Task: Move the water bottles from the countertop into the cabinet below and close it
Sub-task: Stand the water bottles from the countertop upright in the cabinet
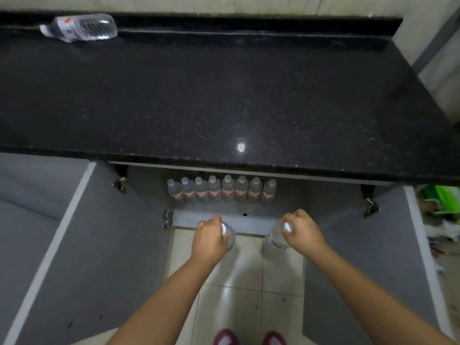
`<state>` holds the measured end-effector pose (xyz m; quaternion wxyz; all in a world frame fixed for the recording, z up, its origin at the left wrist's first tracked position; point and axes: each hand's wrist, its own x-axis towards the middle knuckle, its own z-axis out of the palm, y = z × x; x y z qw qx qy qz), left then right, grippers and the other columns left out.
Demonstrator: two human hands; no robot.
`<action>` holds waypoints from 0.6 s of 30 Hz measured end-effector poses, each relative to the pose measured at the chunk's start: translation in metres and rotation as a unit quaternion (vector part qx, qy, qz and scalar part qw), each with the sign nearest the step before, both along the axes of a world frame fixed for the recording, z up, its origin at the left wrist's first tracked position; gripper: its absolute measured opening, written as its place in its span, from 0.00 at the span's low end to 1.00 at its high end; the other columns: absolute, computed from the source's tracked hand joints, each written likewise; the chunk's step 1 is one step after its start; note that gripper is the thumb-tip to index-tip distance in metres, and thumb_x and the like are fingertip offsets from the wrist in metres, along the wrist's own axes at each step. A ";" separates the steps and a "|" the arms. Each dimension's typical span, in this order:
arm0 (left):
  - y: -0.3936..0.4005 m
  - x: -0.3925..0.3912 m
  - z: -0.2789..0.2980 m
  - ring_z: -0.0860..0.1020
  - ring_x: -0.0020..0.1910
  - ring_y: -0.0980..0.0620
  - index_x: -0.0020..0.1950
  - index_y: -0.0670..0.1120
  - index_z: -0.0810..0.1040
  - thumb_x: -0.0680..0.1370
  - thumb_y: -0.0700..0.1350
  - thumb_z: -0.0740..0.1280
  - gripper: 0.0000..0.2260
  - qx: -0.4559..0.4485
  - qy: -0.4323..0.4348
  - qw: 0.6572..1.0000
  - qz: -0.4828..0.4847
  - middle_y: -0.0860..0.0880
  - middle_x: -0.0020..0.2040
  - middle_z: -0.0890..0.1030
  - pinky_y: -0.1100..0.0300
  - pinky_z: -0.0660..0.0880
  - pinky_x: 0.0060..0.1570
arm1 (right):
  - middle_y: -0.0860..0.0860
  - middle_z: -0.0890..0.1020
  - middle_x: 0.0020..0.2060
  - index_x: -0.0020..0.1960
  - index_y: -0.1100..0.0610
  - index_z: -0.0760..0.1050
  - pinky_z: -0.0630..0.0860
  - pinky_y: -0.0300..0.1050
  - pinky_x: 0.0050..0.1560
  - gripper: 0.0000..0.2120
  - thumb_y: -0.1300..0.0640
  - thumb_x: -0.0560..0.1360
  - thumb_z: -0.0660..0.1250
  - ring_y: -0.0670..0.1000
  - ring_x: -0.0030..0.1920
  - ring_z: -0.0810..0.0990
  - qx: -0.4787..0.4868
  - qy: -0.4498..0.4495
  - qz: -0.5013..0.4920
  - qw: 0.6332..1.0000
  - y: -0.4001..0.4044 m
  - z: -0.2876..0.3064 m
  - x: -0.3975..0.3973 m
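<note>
Grey cabinet [139, 190]; eight upright bottles [221, 189] in a row inside

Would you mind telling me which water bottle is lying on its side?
The bottle on the countertop, far left by the wall; the others stand upright.

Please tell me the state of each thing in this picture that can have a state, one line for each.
left hand: grips a bottle by its top
right hand: grips a bottle by its top
left bottle: upright, held
right bottle: tilted, held
row of bottles: upright in the cabinet
countertop bottle: lying on its side
left door: open
right door: open
</note>
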<state>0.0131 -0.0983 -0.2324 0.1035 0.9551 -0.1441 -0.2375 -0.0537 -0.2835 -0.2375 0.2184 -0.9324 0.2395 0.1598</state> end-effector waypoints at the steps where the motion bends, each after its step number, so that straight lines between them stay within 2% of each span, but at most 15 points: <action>1: -0.005 0.003 -0.019 0.72 0.63 0.44 0.62 0.40 0.70 0.80 0.45 0.61 0.14 -0.004 0.005 1.000 0.006 0.42 0.61 0.77 0.57 0.69 0.58 | 0.58 0.72 0.60 0.61 0.58 0.73 0.71 0.43 0.57 0.14 0.60 0.76 0.63 0.58 0.59 0.73 0.000 0.002 -0.002 1.000 -0.004 -0.019 0.005; 7: -0.036 0.027 -0.139 0.76 0.60 0.42 0.61 0.38 0.68 0.80 0.45 0.61 0.14 -0.030 0.004 0.998 0.056 0.40 0.59 0.79 0.55 0.72 0.55 | 0.62 0.78 0.55 0.53 0.63 0.80 0.72 0.43 0.55 0.13 0.69 0.70 0.64 0.60 0.56 0.77 0.006 -0.038 -0.028 0.999 -0.037 -0.145 0.039; 11: -0.055 0.040 -0.215 0.77 0.56 0.41 0.63 0.42 0.66 0.79 0.45 0.61 0.15 -0.075 -0.034 0.996 0.042 0.40 0.56 0.80 0.54 0.74 0.53 | 0.60 0.78 0.51 0.51 0.64 0.81 0.68 0.38 0.53 0.14 0.72 0.68 0.65 0.58 0.56 0.77 0.008 -0.058 0.060 0.997 -0.057 -0.224 0.055; 15: -0.069 0.047 -0.268 0.77 0.54 0.40 0.61 0.42 0.69 0.79 0.45 0.61 0.13 -0.124 -0.067 0.989 0.035 0.38 0.54 0.80 0.52 0.73 0.51 | 0.60 0.79 0.55 0.48 0.66 0.80 0.61 0.36 0.49 0.14 0.74 0.67 0.63 0.57 0.58 0.76 0.000 -0.082 0.107 0.991 -0.075 -0.267 0.067; 18: -0.075 0.051 -0.291 0.77 0.55 0.40 0.60 0.42 0.70 0.79 0.45 0.61 0.12 -0.146 -0.072 0.986 0.046 0.38 0.55 0.79 0.53 0.74 0.51 | 0.64 0.80 0.51 0.44 0.69 0.80 0.68 0.40 0.53 0.12 0.76 0.65 0.62 0.59 0.56 0.78 0.011 -0.090 0.139 0.986 -0.083 -0.281 0.075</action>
